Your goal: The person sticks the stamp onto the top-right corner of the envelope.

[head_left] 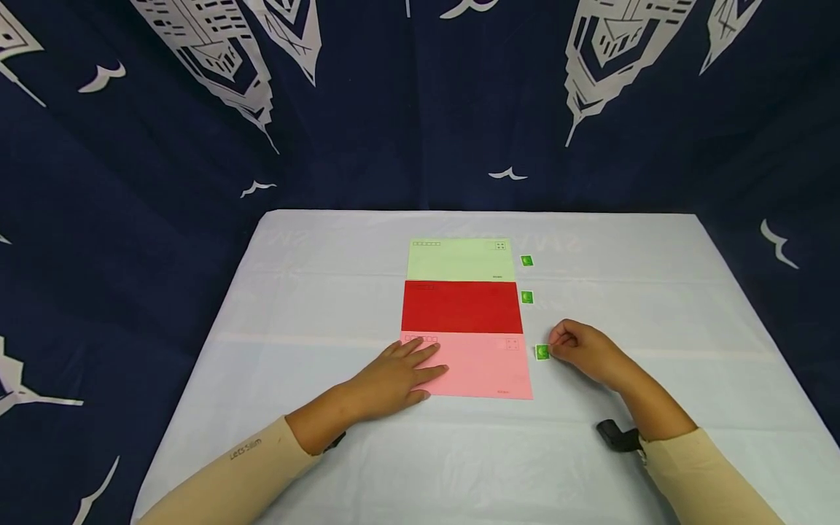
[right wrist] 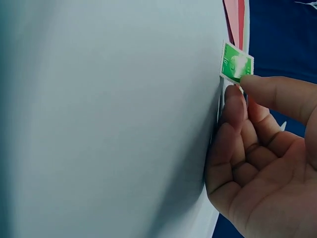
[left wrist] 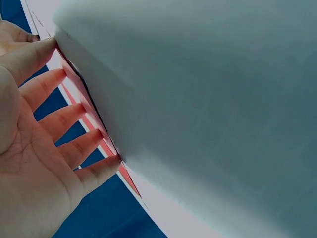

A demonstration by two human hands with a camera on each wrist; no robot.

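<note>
With its fingers spread, my left hand (head_left: 394, 375) rests on the left part of the pink envelope (head_left: 482, 372). My right hand (head_left: 589, 354) pinches a green postage stamp (head_left: 542, 352) by its edge, between thumb and fingertips, just right of that envelope. In the right wrist view the stamp (right wrist: 235, 64) is tilted up, its printed face showing. Above the pink envelope lies a red envelope (head_left: 462, 306), and beyond that a light green envelope (head_left: 459, 262). The left wrist view shows the left fingers (left wrist: 74, 116) stretched out along the pink paper.
Two more green stamps lie on the white table: one stamp (head_left: 527, 260) beside the green envelope, another stamp (head_left: 527, 297) beside the red one. A dark blue patterned cloth (head_left: 420, 109) hangs behind the white table (head_left: 315, 292). A black wrist camera (head_left: 617, 436) sits below the right wrist.
</note>
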